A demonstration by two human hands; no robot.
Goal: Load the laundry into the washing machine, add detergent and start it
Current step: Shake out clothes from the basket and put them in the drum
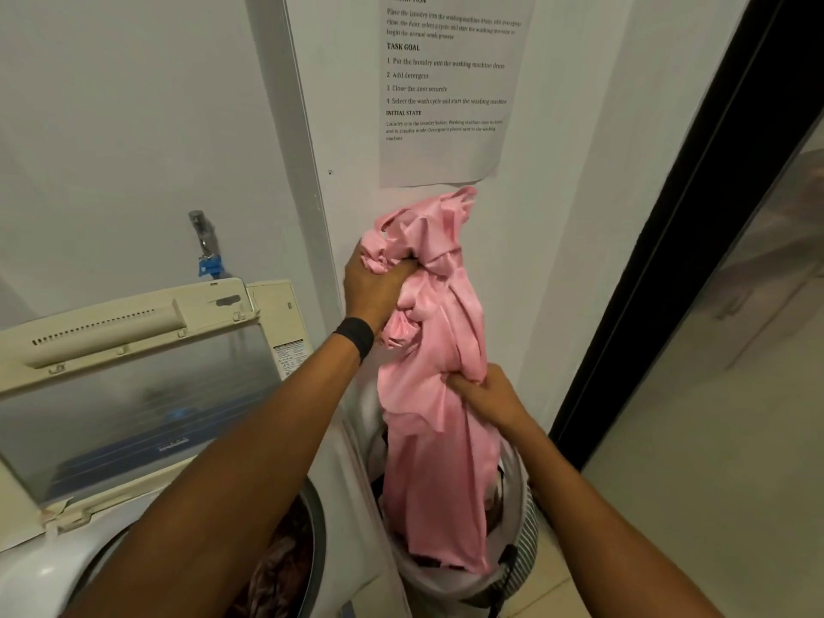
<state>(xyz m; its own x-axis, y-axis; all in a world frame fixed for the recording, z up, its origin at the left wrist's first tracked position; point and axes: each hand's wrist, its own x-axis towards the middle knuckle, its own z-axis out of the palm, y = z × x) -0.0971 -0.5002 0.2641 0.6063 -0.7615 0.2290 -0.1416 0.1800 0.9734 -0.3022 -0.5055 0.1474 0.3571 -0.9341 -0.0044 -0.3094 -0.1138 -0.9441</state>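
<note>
Pink garment [439, 439] hangs bunched above the laundry basket [524, 524], its lower end trailing inside. The left hand [376, 289] clenches its top, fingers curled tight into the cloth; the right hand [488, 394] grips a fold lower down. Beside them the washing machine [133, 332] stands lid raised, dark clothes [285, 564] in its drum.

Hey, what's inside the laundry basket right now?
The lower part of the pink garment hangs into the laundry basket, with bits of dark clothing showing beside it. The garment covers the rest, so whatever lies deeper cannot be seen.
</note>
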